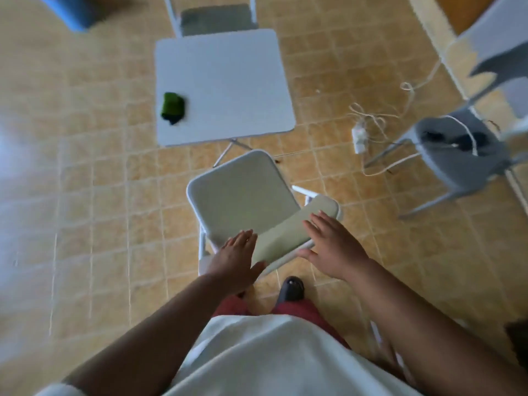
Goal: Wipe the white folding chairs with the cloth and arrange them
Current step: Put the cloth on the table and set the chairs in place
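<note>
On the left part of the white square table point(228, 81), near its front-left corner, lies the dark green cloth point(172, 108), bunched up and well apart from both hands. Just in front of the table stands the nearest white folding chair point(243, 192), unfolded, its seat facing up and its padded backrest point(294, 227) closest to the person. The left hand point(238, 261) is spread open, fingers extended, at the left end of the backrest; whether it touches the padding cannot be told through the blur, and it grips nothing. The right hand point(334, 247) is likewise open and flat, fingers reaching over the right end of the backrest, holding nothing. Beyond the table another folding chair point(214, 15) faces it. To the right, a white cable point(377, 118) lies tangled on the tiled floor point(85, 195), beside a grey chair point(457, 155).
</note>
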### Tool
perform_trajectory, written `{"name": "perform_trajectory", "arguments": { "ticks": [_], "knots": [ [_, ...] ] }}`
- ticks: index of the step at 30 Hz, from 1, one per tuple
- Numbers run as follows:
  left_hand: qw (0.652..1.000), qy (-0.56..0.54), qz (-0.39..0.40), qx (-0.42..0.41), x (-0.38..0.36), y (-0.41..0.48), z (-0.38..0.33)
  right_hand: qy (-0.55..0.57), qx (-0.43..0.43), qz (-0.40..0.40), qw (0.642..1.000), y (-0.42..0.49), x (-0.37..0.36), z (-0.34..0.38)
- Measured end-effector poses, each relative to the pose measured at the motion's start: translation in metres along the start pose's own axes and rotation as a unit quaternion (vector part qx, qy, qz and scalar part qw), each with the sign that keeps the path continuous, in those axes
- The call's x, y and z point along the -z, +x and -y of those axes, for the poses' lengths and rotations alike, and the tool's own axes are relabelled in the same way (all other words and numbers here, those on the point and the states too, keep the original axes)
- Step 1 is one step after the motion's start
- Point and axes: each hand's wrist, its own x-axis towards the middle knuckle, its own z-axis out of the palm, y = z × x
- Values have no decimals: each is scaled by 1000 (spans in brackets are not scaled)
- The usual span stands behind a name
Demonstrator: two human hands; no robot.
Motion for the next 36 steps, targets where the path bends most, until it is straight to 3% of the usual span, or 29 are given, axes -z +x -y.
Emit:
{"name": "perform_trajectory", "arguments": {
  "ticks": [5,10,13,17,25,36],
  "knots": [
    [986,-103,2,131,-42,-27,-15,-73,100,82,989,29,-3,-29],
    [979,-121,-35,159,-55,-31,-20,-82,159,114,977,49,-1,-45],
    [981,-112,-28,155,-58,-29,-18,-92,179,89,975,49,-5,-48],
    [985,-94,-16,144,-60,-32,-16,-93,167,51,980,37,-16,-47],
    [994,-61,8,86,-52,-41,0,-83,109,68,988,14,-34,-41],
    [996,-18,-4,83,17,12,112,-13,52,49,997,99,-12,38]
  ]
}}
